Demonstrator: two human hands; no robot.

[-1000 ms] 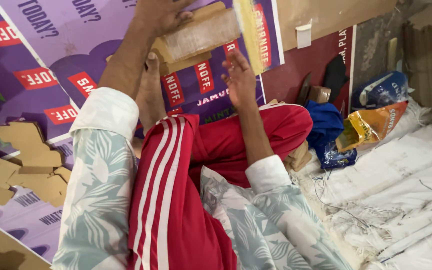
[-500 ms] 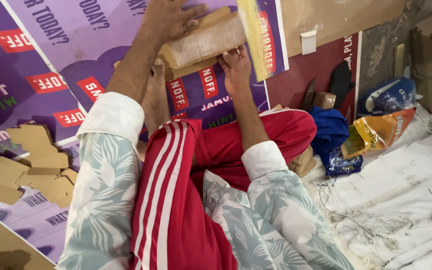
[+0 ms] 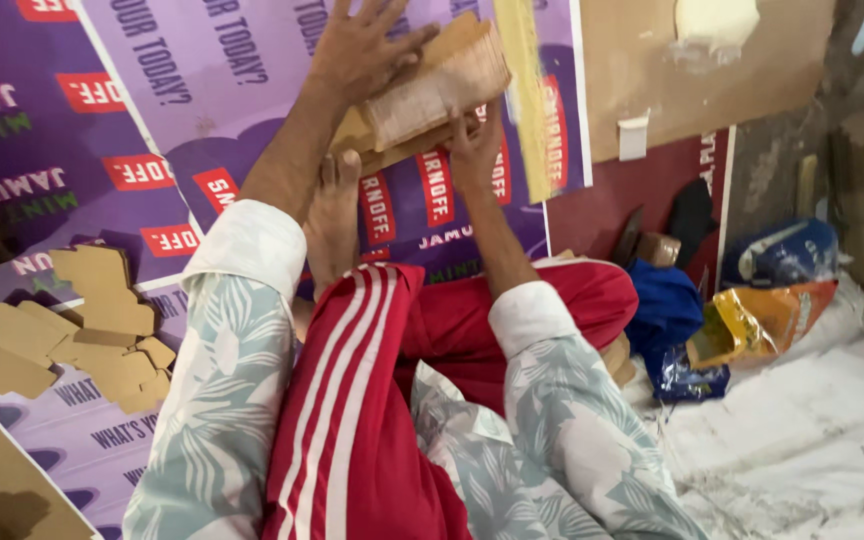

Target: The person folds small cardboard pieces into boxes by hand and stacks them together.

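From the head view I see my left hand [image 3: 360, 50] spread flat, fingers splayed, pressing down on the top of a stack of cardboard pieces [image 3: 432, 90]. It grips nothing; the palm and fingers just rest on the stack's upper face. My right hand [image 3: 472, 140] comes up from below and curls around the stack's lower right corner, fingers closed against the cardboard edge, so the stack sits pinched between the two hands.

The stack is near the top edge of the purple poster [image 3: 202, 120] that covers the floor, and it tilts with its right end raised. A yellowish strip [image 3: 522, 90] runs down just beside the stack's right end; I cannot tell whether it touches it. A bare foot [image 3: 332, 225] lies on the poster just below the stack, between my forearms.

My knees in red trousers [image 3: 372, 400] with white stripes fill the lower middle, with pale leaf-print sleeves on both sides. A loose pile of cut cardboard shapes [image 3: 82, 330] lies near the poster's left edge, well apart from the hands. Off the poster's right edge sit a blue cloth [image 3: 664, 310], a blue bag [image 3: 780, 255] and a yellow-orange bag [image 3: 762, 322], resting by white sheeting [image 3: 812, 440]. A brown board [image 3: 692, 90] leans at the top right.
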